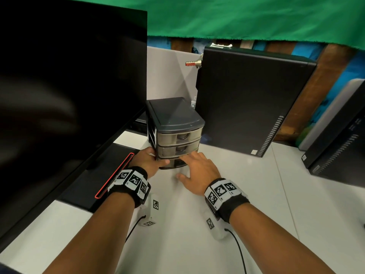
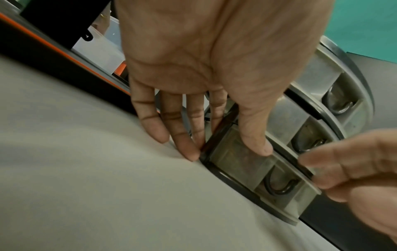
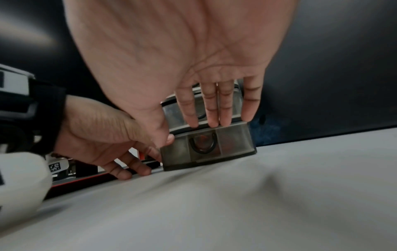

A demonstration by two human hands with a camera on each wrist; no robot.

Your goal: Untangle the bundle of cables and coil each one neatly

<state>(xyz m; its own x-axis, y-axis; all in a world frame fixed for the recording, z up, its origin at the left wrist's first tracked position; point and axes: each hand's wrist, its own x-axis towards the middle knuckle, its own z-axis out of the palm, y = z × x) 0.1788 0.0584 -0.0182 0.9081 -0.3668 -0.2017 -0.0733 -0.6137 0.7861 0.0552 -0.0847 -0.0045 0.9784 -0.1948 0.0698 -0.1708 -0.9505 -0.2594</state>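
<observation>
No cable bundle shows in any view. A small dark three-drawer organizer (image 1: 173, 115) stands on the white desk (image 1: 256, 194). Its smoky translucent bottom drawer (image 1: 175, 164) sticks out a little and has a dark U-shaped handle (image 3: 203, 144). My left hand (image 1: 147, 162) sits at the unit's lower left corner. Its thumb (image 2: 255, 135) lies on the bottom drawer (image 2: 236, 159) and its fingers (image 2: 182, 135) run straight along the side, down to the desk. My right hand (image 1: 197, 171) reaches in from the front. Its straight fingertips (image 3: 214, 122) rest on the top edge of the bottom drawer (image 3: 232, 144).
A large black monitor (image 1: 69, 86) fills the left, its base edged with a red stripe (image 1: 114, 175). A black computer tower (image 1: 250, 99) stands behind the organizer and another black case (image 1: 339, 151) is at the right. Thin black wires (image 1: 239, 252) trail from my wrist cameras.
</observation>
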